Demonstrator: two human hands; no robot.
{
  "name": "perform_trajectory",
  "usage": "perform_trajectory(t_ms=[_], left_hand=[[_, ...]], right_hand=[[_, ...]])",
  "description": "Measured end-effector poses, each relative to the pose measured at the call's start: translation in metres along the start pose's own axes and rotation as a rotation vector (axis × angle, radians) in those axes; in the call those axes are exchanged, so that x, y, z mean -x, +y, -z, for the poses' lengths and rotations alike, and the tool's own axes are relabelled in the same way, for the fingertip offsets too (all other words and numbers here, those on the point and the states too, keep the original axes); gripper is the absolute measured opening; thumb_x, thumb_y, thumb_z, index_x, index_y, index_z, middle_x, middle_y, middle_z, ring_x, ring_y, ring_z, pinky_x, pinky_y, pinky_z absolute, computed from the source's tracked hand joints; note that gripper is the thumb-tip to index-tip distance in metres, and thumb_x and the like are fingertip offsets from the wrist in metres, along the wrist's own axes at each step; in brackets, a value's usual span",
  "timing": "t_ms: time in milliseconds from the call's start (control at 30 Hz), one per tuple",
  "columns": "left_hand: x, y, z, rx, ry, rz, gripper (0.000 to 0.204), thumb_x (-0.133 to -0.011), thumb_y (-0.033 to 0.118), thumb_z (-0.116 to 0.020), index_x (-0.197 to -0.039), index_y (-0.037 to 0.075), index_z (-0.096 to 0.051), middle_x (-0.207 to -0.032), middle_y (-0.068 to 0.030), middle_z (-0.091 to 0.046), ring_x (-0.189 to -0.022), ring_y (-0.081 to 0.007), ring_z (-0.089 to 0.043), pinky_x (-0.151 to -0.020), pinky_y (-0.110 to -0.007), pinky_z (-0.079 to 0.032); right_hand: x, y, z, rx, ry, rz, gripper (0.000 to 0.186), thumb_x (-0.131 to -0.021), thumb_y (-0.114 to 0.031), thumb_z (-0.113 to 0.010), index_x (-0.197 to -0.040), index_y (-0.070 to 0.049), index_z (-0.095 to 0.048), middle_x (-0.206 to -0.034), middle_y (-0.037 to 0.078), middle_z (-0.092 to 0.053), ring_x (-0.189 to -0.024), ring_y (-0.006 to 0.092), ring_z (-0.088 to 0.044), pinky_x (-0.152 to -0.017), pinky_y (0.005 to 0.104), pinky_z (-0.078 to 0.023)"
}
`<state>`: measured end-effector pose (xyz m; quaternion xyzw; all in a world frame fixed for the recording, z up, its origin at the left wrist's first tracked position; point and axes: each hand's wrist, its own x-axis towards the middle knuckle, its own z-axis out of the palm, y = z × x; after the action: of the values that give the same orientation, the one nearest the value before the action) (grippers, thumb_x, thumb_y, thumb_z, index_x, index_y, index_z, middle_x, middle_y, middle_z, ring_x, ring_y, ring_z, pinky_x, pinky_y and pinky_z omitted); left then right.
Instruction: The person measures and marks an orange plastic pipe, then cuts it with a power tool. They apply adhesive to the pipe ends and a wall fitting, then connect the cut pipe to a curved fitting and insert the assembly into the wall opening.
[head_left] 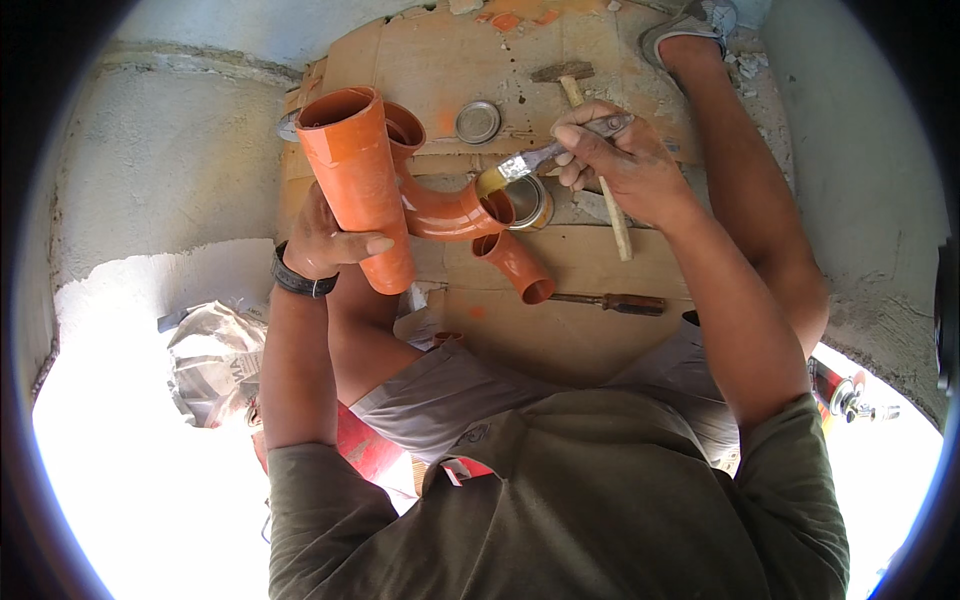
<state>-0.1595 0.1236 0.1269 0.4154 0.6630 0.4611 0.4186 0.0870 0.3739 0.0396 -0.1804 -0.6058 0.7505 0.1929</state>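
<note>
My left hand (335,235) is wrapped round an orange plastic pipe fitting (358,180), a straight tube with a curved branch that bends to the right. Between the fingers and thumb of my right hand (628,165) is a paintbrush (530,162), its handle slanting up to the right. The yellowish bristles touch the rim at the branch's open end. Just behind that end stands an opened tin (535,205), partly hidden by the fitting and the brush. Below it a short orange elbow pipe (517,268) lies on the cardboard.
Flattened cardboard (450,60) covers the floor. A hammer (615,215) lies beneath my right hand, a round metal lid (478,122) farther left. A screwdriver (625,303) rests nearer me. A crumpled paper bag (215,362) is at left, a gas torch (845,395) at right. Rough walls flank me.
</note>
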Motion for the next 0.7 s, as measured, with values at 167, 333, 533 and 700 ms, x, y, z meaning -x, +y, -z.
perform_trajectory(t_ms=[167,333,533,700], left_hand=[[0.0005,-0.0012,0.0006,0.001,0.045,-0.039,0.074,-0.064,0.021,-0.09,-0.128,0.001,-0.059,-0.113,-0.0099,-0.069,-0.102,-0.0215,-0.067,-0.091,-0.037,-0.055],[0.0001,-0.0007,0.0,-0.018,0.027,-0.021,0.074,-0.064,0.022,-0.091,-0.127,0.001,-0.059,-0.111,-0.0095,-0.069,-0.102,-0.0213,-0.068,-0.091,-0.037,-0.055],[0.0001,-0.0008,-0.0022,-0.001,0.045,-0.022,0.073,-0.065,0.023,-0.092,-0.126,0.0,-0.059,-0.11,-0.01,-0.069,-0.102,-0.0211,-0.067,-0.09,-0.036,-0.055],[-0.0006,-0.0062,-0.0014,0.01,0.067,-0.021,0.07,-0.068,0.023,-0.091,-0.126,0.0,-0.059,-0.11,-0.0093,-0.07,-0.102,-0.0205,-0.067,-0.09,-0.036,-0.055]], right_hand=[[0.0003,-0.0012,0.0074,0.256,-0.007,-0.137,0.036,-0.1,-0.036,-0.068,-0.105,-0.001,-0.067,-0.074,0.006,-0.067,-0.065,0.0099,-0.062,-0.059,0.0275,-0.049],[-0.0028,-0.0024,0.0034,0.03,0.051,-0.06,0.035,-0.1,-0.035,-0.068,-0.103,0.0,-0.066,-0.075,0.005,-0.067,-0.061,0.0109,-0.06,-0.056,0.0277,-0.047],[-0.0032,-0.0035,0.0021,-0.078,0.035,-0.096,0.034,-0.1,-0.035,-0.068,-0.099,-0.001,-0.066,-0.075,0.003,-0.066,-0.064,0.0107,-0.061,-0.057,0.0268,-0.048],[-0.0047,-0.0012,-0.0012,0.068,0.065,-0.088,0.03,-0.101,-0.033,-0.067,-0.097,-0.003,-0.067,-0.074,0.001,-0.066,-0.065,0.0099,-0.063,-0.058,0.0266,-0.048]])
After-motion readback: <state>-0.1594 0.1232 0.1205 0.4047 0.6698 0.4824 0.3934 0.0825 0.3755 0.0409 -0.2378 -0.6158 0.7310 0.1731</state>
